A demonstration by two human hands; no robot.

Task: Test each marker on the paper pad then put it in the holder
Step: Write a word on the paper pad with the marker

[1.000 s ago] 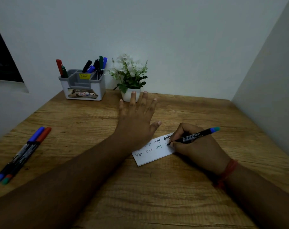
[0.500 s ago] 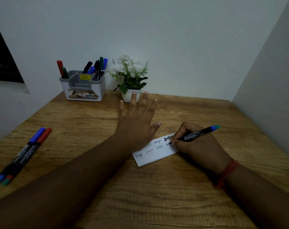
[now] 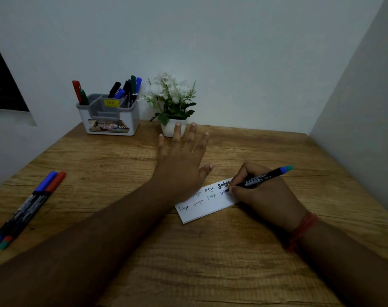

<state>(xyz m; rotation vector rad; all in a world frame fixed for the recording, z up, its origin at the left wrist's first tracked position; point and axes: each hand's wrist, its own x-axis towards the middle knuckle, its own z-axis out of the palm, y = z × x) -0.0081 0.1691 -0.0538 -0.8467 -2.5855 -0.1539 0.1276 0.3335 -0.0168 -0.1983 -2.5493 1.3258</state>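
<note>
- Right hand (image 3: 264,193) closes its grip on a marker (image 3: 258,178), tip on the pad (image 3: 205,203) at centre counter (image 3: 188,262); left hand (image 3: 181,167), flat and empty, pins the pad.
- Testing under way; next, probably carry it to the far-left holder (image 3: 110,117).
- Two markers (image 3: 26,207) wait near left.

Black marker (image 3: 258,178), blue-teal end up, tilted, tip touching paper pad (image 3: 207,203). Pad white, flat on desk, small scribbled words in two rows. Two more markers (image 3: 26,209) lying side by side at far left. Holder (image 3: 110,117) white-grey, back left, several markers standing inside.
</note>
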